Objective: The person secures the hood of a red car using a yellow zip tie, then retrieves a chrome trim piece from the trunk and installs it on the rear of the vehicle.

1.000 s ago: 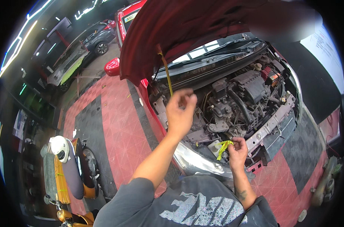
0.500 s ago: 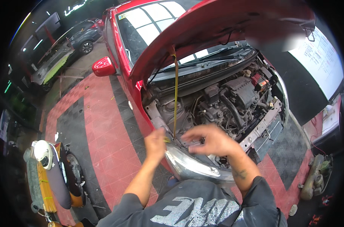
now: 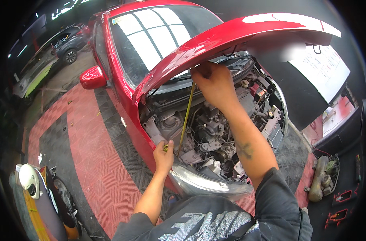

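We see the right hand curled at the top of the yellow prop, under the hood; gripping, we can't tell. Our left hand clutches a yellow-green scrap. A knocked prop could drop that hood!

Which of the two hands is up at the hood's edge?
The right hand, at the red hood, by the visible top of the yellow strip. The left hand is lower, near the headlight, holding something yellow-green.
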The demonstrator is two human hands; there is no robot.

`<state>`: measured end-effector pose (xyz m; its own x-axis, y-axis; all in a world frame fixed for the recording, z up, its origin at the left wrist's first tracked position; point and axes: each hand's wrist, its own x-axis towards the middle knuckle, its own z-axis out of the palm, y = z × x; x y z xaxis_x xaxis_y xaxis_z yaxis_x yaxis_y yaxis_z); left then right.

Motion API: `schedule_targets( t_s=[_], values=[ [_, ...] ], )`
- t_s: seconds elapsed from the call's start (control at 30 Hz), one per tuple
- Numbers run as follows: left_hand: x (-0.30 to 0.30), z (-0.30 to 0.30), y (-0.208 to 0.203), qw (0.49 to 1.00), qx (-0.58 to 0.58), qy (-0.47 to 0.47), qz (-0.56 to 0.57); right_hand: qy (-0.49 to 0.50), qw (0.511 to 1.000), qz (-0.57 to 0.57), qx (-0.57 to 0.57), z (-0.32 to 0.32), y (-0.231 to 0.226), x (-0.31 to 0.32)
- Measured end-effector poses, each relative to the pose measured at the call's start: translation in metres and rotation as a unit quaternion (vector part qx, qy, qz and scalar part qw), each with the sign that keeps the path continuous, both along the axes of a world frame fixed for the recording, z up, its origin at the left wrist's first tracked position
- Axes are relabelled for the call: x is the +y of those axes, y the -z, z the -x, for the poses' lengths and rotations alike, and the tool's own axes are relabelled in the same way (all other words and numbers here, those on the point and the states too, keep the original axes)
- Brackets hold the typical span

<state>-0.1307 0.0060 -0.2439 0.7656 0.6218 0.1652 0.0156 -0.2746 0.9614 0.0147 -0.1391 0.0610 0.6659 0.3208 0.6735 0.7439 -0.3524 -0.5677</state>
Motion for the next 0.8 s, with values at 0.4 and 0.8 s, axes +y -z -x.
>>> schedule_targets(
  t_s=[0.4, 0.8],
  values=[
    [0.004, -0.003, -0.006, 0.995, -0.021, 0.045, 0.089, -0.099, 0.963, -0.179, 0.174, -0.019, 0.022, 0.013],
    [0.016, 0.042, -0.005, 0.993, -0.025, 0.006, 0.119, -0.219, 0.865, -0.269, 0.362, -0.022, 0.026, -0.015]
  ],
)
